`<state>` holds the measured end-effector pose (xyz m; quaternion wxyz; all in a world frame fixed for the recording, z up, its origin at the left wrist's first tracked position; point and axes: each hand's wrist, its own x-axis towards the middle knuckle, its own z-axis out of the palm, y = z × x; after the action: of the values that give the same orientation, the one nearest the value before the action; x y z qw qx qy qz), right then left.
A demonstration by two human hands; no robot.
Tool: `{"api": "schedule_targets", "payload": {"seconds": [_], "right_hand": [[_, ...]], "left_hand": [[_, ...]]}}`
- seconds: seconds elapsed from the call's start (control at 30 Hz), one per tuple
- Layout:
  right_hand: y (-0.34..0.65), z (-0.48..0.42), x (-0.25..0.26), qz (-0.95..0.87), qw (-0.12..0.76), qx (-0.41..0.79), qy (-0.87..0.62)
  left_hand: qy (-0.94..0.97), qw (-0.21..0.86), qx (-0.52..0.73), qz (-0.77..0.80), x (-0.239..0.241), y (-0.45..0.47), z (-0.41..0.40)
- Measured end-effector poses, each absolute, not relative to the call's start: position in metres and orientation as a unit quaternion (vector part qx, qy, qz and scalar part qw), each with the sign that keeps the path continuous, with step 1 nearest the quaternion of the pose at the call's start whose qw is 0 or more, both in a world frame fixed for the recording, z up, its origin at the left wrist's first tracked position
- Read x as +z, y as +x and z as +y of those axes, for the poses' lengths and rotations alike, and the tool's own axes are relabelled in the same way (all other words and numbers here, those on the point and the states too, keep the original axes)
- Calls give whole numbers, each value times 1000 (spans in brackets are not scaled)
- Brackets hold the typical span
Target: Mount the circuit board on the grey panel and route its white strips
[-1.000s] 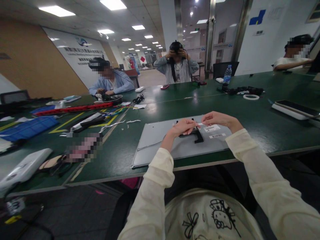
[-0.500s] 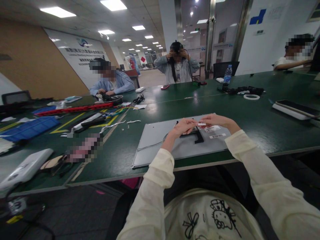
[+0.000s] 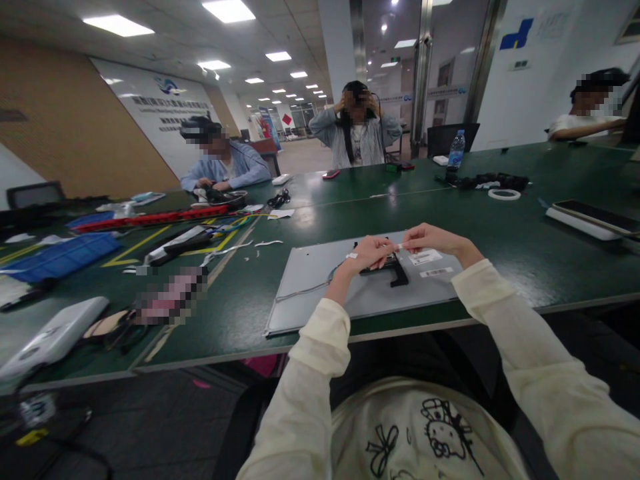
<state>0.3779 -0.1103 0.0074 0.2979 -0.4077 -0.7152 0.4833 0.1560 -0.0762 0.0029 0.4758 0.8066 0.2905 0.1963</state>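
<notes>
My left hand (image 3: 371, 252) and my right hand (image 3: 430, 239) meet above a flat grey panel (image 3: 300, 280) on the table. Both are closed in a pinch, the fingertips almost touching, on a small white strip (image 3: 399, 247) that shows only in part between them. Another white bit (image 3: 351, 256) sits on the back of my left hand near the wrist. Under the hands, a black bracket-like part (image 3: 399, 275) lies on the panel, partly covered by my fingers. A thin grey cable (image 3: 303, 292) runs left from it. Paper labels (image 3: 436, 272) are stuck on the panel's right side.
On the green table (image 3: 230, 313) lie a white roll-like ring (image 3: 504, 195), black gear (image 3: 483, 181), a phone on a white box (image 3: 583, 223), a water bottle (image 3: 456, 149), a blue bin (image 3: 65, 257) and a white device (image 3: 55, 337). Several people sit around the table.
The white strip between my hands now shows less. My right hand has risen slightly, its fingers more drawn together. A white bit now shows near my left wrist.
</notes>
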Motion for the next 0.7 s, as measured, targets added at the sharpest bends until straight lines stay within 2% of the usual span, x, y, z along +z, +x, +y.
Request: {"api": "schedule_targets", "payload": {"seconds": [0.33, 0.53, 0.7], "right_hand": [[379, -110, 6, -708, 293, 488, -417], [379, -107, 3, -724, 251, 462, -446], [377, -108, 5, -713, 227, 504, -432]], "left_hand": [[808, 461, 215, 297, 6, 156, -78], [812, 467, 198, 287, 9, 157, -80], [809, 477, 196, 281, 9, 155, -81]]}}
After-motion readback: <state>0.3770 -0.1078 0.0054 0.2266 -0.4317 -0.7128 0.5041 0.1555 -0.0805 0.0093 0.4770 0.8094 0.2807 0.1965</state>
